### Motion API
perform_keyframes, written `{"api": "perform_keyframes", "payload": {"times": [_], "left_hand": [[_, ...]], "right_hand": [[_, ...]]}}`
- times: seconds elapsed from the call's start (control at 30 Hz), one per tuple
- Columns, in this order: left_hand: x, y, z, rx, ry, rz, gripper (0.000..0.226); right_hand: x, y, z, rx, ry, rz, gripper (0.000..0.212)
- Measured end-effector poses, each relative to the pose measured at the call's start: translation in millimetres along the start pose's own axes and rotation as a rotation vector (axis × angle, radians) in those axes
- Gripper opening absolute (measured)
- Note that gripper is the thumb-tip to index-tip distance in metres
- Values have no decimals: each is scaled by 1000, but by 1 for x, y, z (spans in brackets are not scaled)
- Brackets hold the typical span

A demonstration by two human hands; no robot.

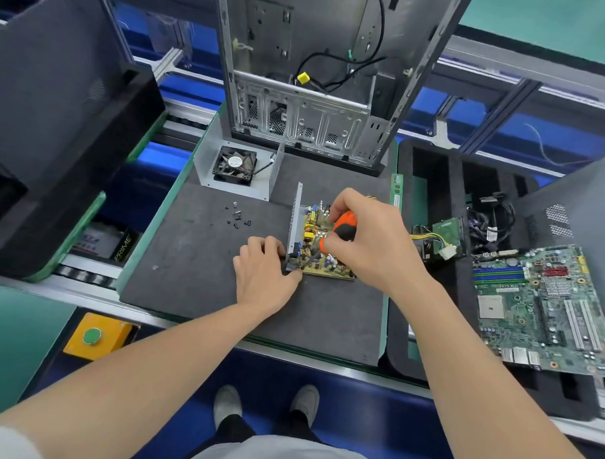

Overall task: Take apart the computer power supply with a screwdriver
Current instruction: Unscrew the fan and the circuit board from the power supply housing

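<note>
The opened power supply point(314, 245) lies on the dark mat, its yellow circuit board exposed and a grey metal side wall point(295, 215) standing along its left edge. My right hand point(372, 238) grips an orange and black screwdriver point(344, 229) upright over the board; its tip is hidden among the components. My left hand point(263, 272) holds the near left corner of the metal wall, fingers curled against it. The removed grey cover with its black fan point(234, 166) lies further back. Several small dark screws point(238, 216) lie loose on the mat to the left.
An empty metal computer case point(309, 78) stands at the back. On the right, a black foam tray point(429, 185) holds a green motherboard point(545, 306), a bundle of cables point(490, 222) and a small drive. A dark foam block point(58, 124) fills the left. A yellow box with a green button point(93, 335) sits at the bench front.
</note>
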State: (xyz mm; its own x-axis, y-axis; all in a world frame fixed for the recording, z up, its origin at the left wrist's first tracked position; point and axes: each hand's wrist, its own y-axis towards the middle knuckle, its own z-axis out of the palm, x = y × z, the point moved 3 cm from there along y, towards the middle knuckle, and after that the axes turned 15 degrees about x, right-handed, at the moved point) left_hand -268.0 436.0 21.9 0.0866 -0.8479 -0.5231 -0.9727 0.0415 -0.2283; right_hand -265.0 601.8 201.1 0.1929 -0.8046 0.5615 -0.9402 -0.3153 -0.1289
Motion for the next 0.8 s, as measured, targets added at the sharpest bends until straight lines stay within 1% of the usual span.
{"api": "perform_keyframes", "payload": {"times": [0.2, 0.8], "left_hand": [[0, 0, 1, -7, 27, 2, 45], [-1, 1, 0, 29, 24, 2, 42]], "right_hand": [[-1, 1, -2, -14, -10, 13, 23], [4, 9, -2, 35, -31, 18, 23]]}}
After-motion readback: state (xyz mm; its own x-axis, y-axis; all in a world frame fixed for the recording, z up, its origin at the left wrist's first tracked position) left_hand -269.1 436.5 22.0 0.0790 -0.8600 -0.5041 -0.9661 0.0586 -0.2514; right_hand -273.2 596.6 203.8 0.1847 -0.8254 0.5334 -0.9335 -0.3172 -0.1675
